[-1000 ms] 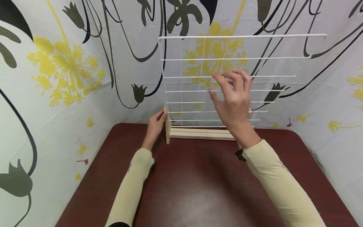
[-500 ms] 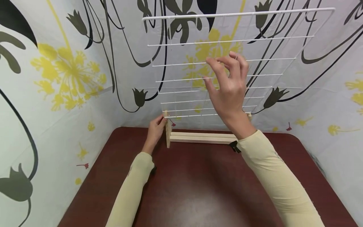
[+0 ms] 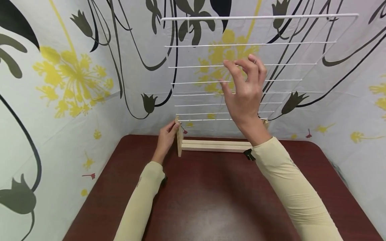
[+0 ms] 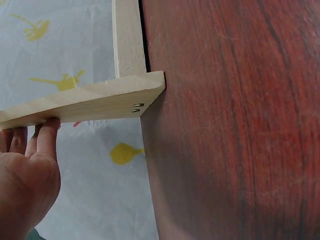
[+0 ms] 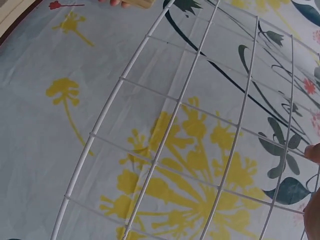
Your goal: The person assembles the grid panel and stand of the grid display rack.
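My right hand (image 3: 245, 90) grips a white wire grid panel (image 3: 260, 17) by its middle wires, thumb and fingers bent around them. The panel leans over a pale wooden stand, its lower edge level with the tops of the side posts. At the stand's left post (image 3: 179, 144), my left hand (image 3: 165, 139) pinches the upper end. The left wrist view shows those fingers against the post's outer face, above two screw heads (image 4: 137, 108) near its foot. In the right wrist view, the grid's end wire (image 5: 92, 134) runs diagonally; only a little of the right hand shows.
A wooden crossbar (image 3: 217, 146) joins the posts low down, close to the back edge of the dark red table (image 3: 208, 194). The right post (image 3: 265, 123) is mostly behind my right forearm. Flower-patterned cloth (image 3: 90, 144) hangs close behind and at both sides.
The grid panel has risen with my right hand; its lower edge has gone from just above the crossbar to the post tops. My left hand keeps its hold on the left post.
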Action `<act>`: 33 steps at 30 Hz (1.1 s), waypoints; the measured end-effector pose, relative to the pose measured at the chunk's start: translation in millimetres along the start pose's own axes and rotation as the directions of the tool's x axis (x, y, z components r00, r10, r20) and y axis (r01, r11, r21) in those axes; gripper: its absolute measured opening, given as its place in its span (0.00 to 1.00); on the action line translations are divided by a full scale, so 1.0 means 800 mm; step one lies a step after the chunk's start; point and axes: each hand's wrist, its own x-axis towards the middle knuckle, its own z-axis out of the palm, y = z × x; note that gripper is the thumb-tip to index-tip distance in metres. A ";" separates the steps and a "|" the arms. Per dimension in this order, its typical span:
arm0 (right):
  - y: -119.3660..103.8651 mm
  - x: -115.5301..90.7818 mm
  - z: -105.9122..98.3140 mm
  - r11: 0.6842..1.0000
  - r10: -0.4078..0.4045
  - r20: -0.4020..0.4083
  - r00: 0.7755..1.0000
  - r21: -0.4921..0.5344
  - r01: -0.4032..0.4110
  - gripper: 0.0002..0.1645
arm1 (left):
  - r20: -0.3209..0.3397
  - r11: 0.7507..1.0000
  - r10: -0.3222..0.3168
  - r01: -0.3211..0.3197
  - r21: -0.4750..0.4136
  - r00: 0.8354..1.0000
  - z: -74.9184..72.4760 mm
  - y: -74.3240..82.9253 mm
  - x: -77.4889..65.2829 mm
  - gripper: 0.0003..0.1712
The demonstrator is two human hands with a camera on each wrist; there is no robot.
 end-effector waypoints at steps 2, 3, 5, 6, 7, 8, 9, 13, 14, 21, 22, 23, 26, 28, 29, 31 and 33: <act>0.002 -0.003 0.001 1.000 0.019 0.005 1.000 -0.002 -0.019 0.24 | 0.003 1.000 0.007 -0.007 0.001 1.000 0.000 -0.001 0.000 0.27; 0.003 -0.005 0.001 1.000 0.027 0.008 1.000 0.002 -0.027 0.24 | 0.002 1.000 0.006 -0.006 0.003 1.000 -0.001 -0.001 0.000 0.28; 0.004 -0.008 0.002 0.999 0.041 0.016 0.999 0.011 -0.041 0.24 | 0.002 1.000 0.006 -0.006 0.005 1.000 -0.001 -0.002 -0.001 0.28; 0.004 -0.009 0.002 0.999 0.044 0.020 0.999 0.013 -0.044 0.24 | 0.000 1.000 0.007 -0.007 0.004 1.000 -0.001 -0.002 -0.001 0.28; 0.005 -0.010 0.002 0.999 0.046 0.025 0.999 0.012 -0.046 0.24 | 0.001 1.000 0.007 -0.007 0.003 1.000 -0.001 -0.002 -0.001 0.28; 0.005 -0.011 0.003 0.999 0.047 0.030 0.998 0.011 -0.047 0.24 | -0.001 1.000 0.008 -0.008 0.004 1.000 -0.001 -0.002 -0.001 0.28; 0.006 -0.011 0.003 0.999 0.047 0.032 0.998 0.008 -0.047 0.24 | 0.000 1.000 0.008 -0.008 0.004 1.000 -0.001 -0.002 -0.001 0.28; 0.011 -0.013 0.007 0.999 0.053 0.032 0.998 -0.004 -0.053 0.24 | 0.010 1.000 0.002 -0.002 0.006 1.000 0.000 -0.003 -0.001 0.28; 0.012 -0.013 0.009 0.998 0.058 0.030 0.998 -0.005 -0.058 0.24 | 0.011 1.000 -0.001 0.001 0.006 1.000 0.000 -0.003 -0.001 0.28; 0.017 -0.011 0.026 0.996 0.079 0.034 0.996 -0.032 -0.078 0.23 | 0.003 1.000 0.001 -0.001 0.008 1.000 0.000 -0.002 0.002 0.26; 0.017 -0.011 0.028 0.996 0.080 0.039 0.996 -0.041 -0.078 0.23 | 0.005 1.000 0.000 0.000 0.008 1.000 0.000 -0.002 0.002 0.25; 0.017 -0.011 0.030 0.996 0.080 0.046 0.996 -0.050 -0.078 0.24 | 0.008 1.000 -0.001 0.001 0.010 1.000 0.000 -0.002 0.002 0.25; 0.018 -0.012 0.036 0.994 0.082 0.075 0.994 -0.078 -0.076 0.26 | 0.015 1.000 0.001 -0.001 0.015 1.000 0.000 -0.002 0.001 0.26; 0.018 -0.013 0.039 0.993 0.083 0.097 0.992 -0.096 -0.074 0.28 | 0.019 1.000 0.007 -0.007 0.008 1.000 0.000 -0.003 0.001 0.27; 0.019 -0.013 0.041 0.992 0.086 0.105 0.991 -0.101 -0.075 0.29 | 0.017 1.000 0.009 -0.009 0.004 1.000 0.000 -0.003 0.000 0.27; 0.019 -0.012 0.044 0.990 0.088 0.113 0.990 -0.119 -0.074 0.30 | 0.017 1.000 0.011 -0.011 -0.013 1.000 0.000 -0.003 0.000 0.28; 0.020 -0.012 0.046 0.988 0.094 0.108 0.990 -0.129 -0.079 0.29 | 0.014 1.000 0.012 -0.011 -0.023 1.000 0.000 -0.003 0.000 0.28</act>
